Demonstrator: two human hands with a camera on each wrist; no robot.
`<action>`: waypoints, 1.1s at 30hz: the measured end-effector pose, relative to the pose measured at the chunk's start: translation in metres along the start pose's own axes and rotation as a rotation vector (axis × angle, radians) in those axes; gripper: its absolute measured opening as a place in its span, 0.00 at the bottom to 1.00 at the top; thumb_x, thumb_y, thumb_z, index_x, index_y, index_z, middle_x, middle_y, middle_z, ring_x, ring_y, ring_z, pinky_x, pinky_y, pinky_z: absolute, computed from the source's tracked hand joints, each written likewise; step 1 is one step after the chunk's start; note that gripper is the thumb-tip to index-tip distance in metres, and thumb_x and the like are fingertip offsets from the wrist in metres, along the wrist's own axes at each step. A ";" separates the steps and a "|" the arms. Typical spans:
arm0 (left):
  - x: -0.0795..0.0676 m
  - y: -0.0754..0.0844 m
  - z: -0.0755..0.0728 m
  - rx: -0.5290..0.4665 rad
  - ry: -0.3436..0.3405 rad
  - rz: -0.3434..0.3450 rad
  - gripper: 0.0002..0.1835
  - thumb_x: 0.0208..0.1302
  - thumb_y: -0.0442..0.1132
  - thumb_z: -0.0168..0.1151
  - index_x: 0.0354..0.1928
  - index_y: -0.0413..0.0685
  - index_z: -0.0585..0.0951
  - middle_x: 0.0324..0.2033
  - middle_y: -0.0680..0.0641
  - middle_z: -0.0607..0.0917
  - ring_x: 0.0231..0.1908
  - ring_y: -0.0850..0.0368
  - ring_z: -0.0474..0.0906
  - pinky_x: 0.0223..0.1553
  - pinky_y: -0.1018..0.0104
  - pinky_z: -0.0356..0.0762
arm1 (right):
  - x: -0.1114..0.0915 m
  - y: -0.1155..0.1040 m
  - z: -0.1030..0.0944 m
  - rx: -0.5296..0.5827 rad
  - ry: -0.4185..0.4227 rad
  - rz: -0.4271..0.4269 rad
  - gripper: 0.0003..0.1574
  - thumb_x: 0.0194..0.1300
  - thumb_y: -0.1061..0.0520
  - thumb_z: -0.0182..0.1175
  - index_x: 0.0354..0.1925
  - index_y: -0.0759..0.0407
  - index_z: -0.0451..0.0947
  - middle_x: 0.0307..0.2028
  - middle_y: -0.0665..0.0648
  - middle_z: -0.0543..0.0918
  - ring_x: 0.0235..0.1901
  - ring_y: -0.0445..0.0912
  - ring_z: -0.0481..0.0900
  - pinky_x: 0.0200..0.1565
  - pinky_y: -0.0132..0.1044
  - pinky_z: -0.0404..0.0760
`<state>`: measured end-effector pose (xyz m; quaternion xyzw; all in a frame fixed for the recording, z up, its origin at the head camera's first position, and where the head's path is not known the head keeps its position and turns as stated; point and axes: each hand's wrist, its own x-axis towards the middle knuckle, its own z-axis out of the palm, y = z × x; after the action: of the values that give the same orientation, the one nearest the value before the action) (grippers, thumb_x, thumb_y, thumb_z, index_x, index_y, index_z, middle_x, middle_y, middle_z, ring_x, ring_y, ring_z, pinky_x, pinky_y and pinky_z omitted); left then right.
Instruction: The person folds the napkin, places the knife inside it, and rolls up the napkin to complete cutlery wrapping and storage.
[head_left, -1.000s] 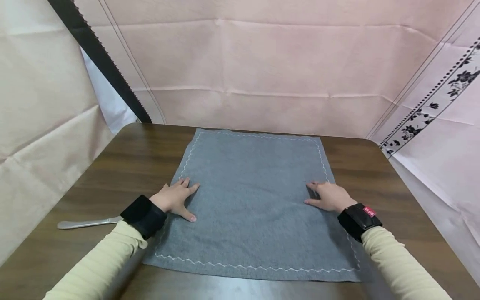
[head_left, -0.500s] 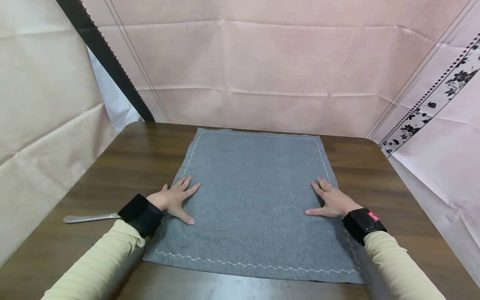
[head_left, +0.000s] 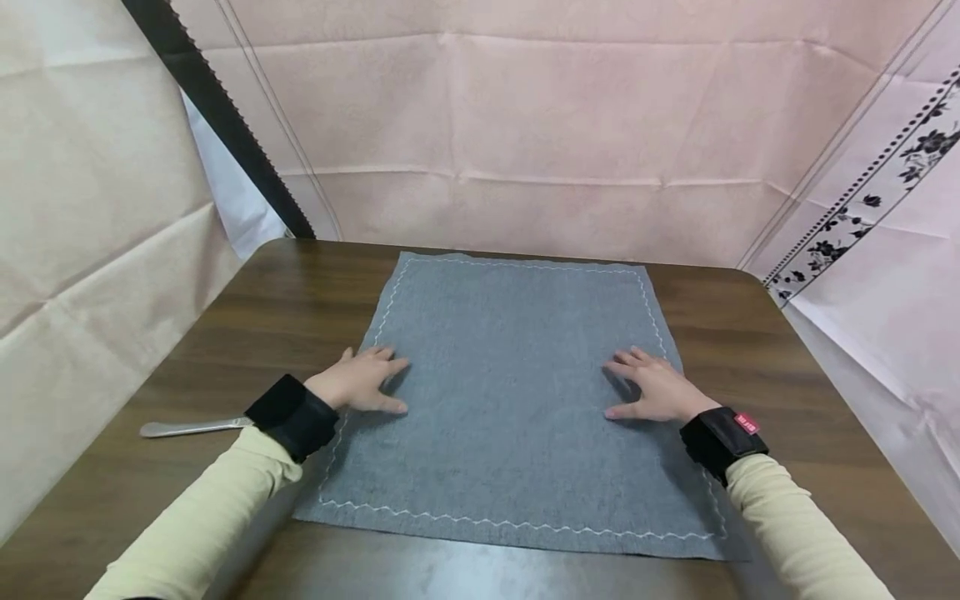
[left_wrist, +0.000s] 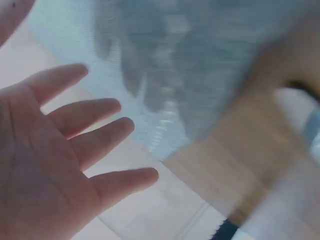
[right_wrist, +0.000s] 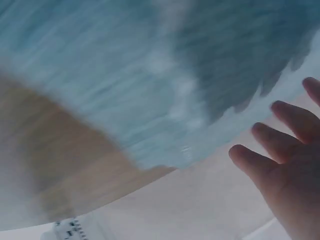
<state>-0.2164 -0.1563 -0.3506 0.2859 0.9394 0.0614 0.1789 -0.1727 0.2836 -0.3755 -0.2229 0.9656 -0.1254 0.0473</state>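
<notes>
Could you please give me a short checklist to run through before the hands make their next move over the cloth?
1. Cloth spread out, without large folds: ok.
2. All four cloth corners visible on the table: ok.
3. Left hand free: ok, fingers spread, holding nothing.
4. Right hand free: ok, also holding nothing.
5. Both hands clear of the cloth: ok, they appear to hover, casting shadows on it.
6. Metal utensil clear of the cloth: cannot tell; one end is hidden behind the left wristband.
</notes>
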 end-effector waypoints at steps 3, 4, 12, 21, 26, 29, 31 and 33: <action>0.014 0.006 -0.008 0.037 0.024 0.007 0.39 0.58 0.54 0.60 0.65 0.39 0.61 0.63 0.30 0.58 0.63 0.35 0.52 0.56 0.33 0.47 | 0.005 -0.010 0.003 0.018 -0.016 -0.003 0.49 0.54 0.35 0.60 0.63 0.64 0.62 0.62 0.72 0.59 0.62 0.69 0.50 0.55 0.64 0.54; 0.023 0.006 -0.013 0.042 0.027 0.005 0.38 0.59 0.53 0.59 0.65 0.38 0.61 0.63 0.29 0.58 0.63 0.35 0.52 0.56 0.34 0.48 | 0.006 -0.011 0.003 0.012 -0.029 0.005 0.50 0.54 0.34 0.59 0.64 0.63 0.61 0.63 0.72 0.58 0.62 0.70 0.49 0.55 0.65 0.54; 0.099 -0.004 -0.038 0.071 0.142 -0.103 0.35 0.64 0.51 0.53 0.66 0.36 0.59 0.63 0.30 0.59 0.63 0.36 0.53 0.57 0.37 0.51 | 0.005 -0.013 0.004 -0.034 -0.097 0.056 0.57 0.50 0.32 0.60 0.67 0.62 0.55 0.65 0.73 0.51 0.63 0.71 0.44 0.52 0.69 0.52; 0.141 -0.029 -0.028 -0.011 0.103 -0.277 0.41 0.64 0.58 0.47 0.69 0.38 0.51 0.66 0.29 0.47 0.64 0.29 0.42 0.59 0.38 0.46 | 0.003 -0.031 0.014 0.003 -0.120 0.047 0.58 0.49 0.31 0.61 0.67 0.61 0.55 0.66 0.71 0.51 0.64 0.69 0.45 0.53 0.68 0.51; 0.141 -0.046 -0.023 -0.024 0.096 -0.286 0.43 0.62 0.58 0.48 0.68 0.34 0.51 0.64 0.25 0.48 0.63 0.26 0.41 0.60 0.38 0.44 | 0.004 -0.034 0.016 0.008 -0.137 0.047 0.59 0.48 0.31 0.62 0.67 0.61 0.54 0.66 0.71 0.50 0.64 0.69 0.44 0.53 0.68 0.51; 0.143 -0.043 -0.030 -0.019 0.113 -0.246 0.42 0.62 0.57 0.49 0.66 0.32 0.54 0.63 0.25 0.53 0.62 0.27 0.46 0.60 0.40 0.47 | 0.004 -0.032 0.012 0.004 -0.130 0.055 0.59 0.47 0.32 0.63 0.67 0.61 0.54 0.66 0.72 0.50 0.64 0.70 0.44 0.53 0.69 0.51; 0.145 -0.037 -0.036 -0.010 0.143 -0.188 0.39 0.63 0.55 0.50 0.64 0.31 0.58 0.60 0.27 0.60 0.60 0.31 0.55 0.59 0.43 0.54 | 0.003 -0.029 0.009 0.007 -0.128 0.062 0.59 0.48 0.33 0.63 0.67 0.62 0.54 0.66 0.72 0.50 0.64 0.70 0.44 0.53 0.69 0.50; 0.143 -0.029 -0.043 -0.007 0.174 -0.124 0.34 0.64 0.53 0.51 0.61 0.32 0.65 0.56 0.30 0.68 0.56 0.35 0.65 0.55 0.47 0.61 | 0.002 -0.025 0.006 0.001 -0.128 0.071 0.59 0.48 0.33 0.63 0.67 0.62 0.54 0.66 0.73 0.50 0.63 0.70 0.44 0.53 0.69 0.50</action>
<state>-0.3577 -0.1007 -0.3597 0.2203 0.9670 0.0780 0.1012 -0.1636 0.2597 -0.3745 -0.1959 0.9678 -0.1098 0.1137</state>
